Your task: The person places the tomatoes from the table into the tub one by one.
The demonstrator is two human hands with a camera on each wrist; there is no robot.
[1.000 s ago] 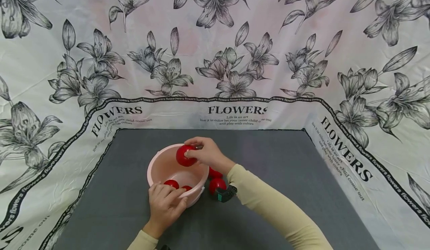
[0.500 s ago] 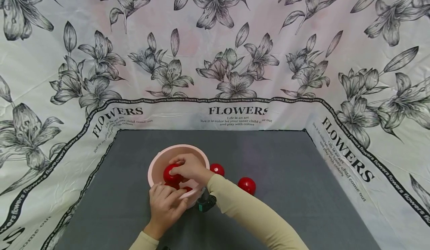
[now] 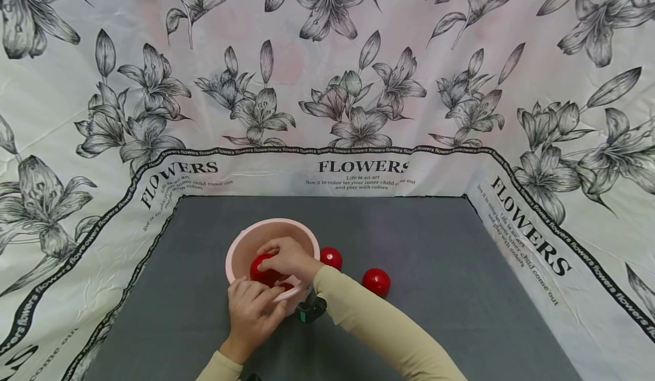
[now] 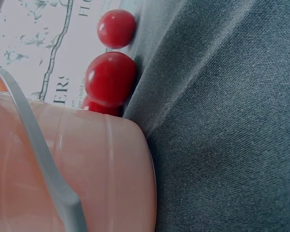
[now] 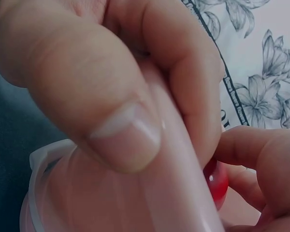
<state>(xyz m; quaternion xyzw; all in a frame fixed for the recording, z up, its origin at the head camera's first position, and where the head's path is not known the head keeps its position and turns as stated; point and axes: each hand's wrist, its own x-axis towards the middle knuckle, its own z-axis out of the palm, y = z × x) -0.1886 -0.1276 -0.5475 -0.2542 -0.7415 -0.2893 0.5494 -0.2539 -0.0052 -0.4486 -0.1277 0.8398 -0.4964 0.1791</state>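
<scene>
A pink bucket [image 3: 231, 259] stands left of centre on the grey surface. My left hand [image 3: 253, 308] grips its near rim, thumb outside and fingers over the edge. Reaching inside the bucket, my right hand [image 3: 289, 257] holds a glossy red ball [image 3: 260, 270] between thumb and fingers. Another red ball [image 3: 286, 285] shows partly beneath, near the left fingertips. In the right wrist view, a thumb [image 5: 125, 140] presses the bucket's wall [image 5: 171, 154], with a second hand [image 5: 280, 169] beyond. The left wrist view shows the bucket's outside [image 4: 87, 169] and no hand.
Right of the bucket lie two red balls, one close by [image 3: 331, 258] and one farther off [image 3: 376, 282]. Three balls show beside the bucket in the left wrist view, one partly hidden [image 4: 101, 107]. A grey bucket handle [image 4: 43, 154] hangs down. Flower-printed cloth [image 3: 358, 96] surrounds the surface.
My right hand has carried the red ball from above the bucket's far rim down inside it, then slightly lower. My left hand stays on the rim. The right sleeve's shift uncovers a ball farther right.
</scene>
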